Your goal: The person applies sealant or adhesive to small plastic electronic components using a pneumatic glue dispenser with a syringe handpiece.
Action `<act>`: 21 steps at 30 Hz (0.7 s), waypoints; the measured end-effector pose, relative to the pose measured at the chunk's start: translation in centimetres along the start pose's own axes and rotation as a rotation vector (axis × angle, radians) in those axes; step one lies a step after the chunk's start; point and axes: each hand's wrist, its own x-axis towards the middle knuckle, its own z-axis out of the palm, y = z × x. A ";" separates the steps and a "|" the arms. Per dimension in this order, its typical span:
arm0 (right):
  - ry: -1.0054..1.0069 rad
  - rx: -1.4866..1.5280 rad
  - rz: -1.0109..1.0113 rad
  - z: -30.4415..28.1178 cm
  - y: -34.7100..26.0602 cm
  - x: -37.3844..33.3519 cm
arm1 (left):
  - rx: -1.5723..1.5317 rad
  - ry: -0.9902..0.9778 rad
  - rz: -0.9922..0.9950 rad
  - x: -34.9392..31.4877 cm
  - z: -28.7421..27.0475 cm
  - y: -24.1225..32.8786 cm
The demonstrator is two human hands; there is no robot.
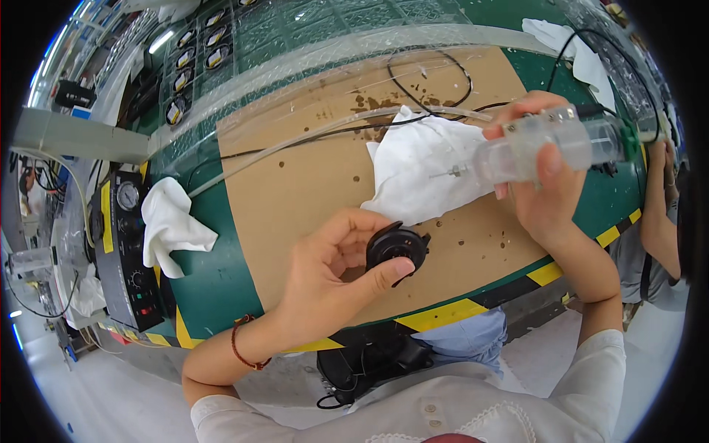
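My left hand (332, 262) pinches a small round black watch case (397, 252) by its rim, thumb across the near side, above the brown cardboard. To the right, my right hand (543, 173) is closed round a clear dispensing syringe (528, 151), which lies nearly level. Its thin metal needle (448, 173) points left, over a crumpled white cloth (425, 159) and apart from the watch case. A green cap (630, 140) shows at the syringe's rear end.
Stained brown cardboard (295, 199) covers the green bench. A clear hose (295, 140) and black cable cross it. At left stand a black control box with a gauge (127, 214) and another white cloth (173, 225). Behind a clear barrier, trays hold several round parts (177, 111).
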 end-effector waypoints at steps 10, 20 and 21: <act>-0.250 -0.009 -0.080 1.1 1.0 -1.3 | 0.026 -0.029 -0.001 0.1 -0.3 -0.6; -0.397 0.109 -0.123 1.4 1.9 -1.2 | 0.180 -0.065 -0.083 0.1 -0.6 0.0; -0.397 0.111 -0.119 1.6 1.8 -1.2 | 0.190 -0.069 -0.046 0.1 -0.6 -0.1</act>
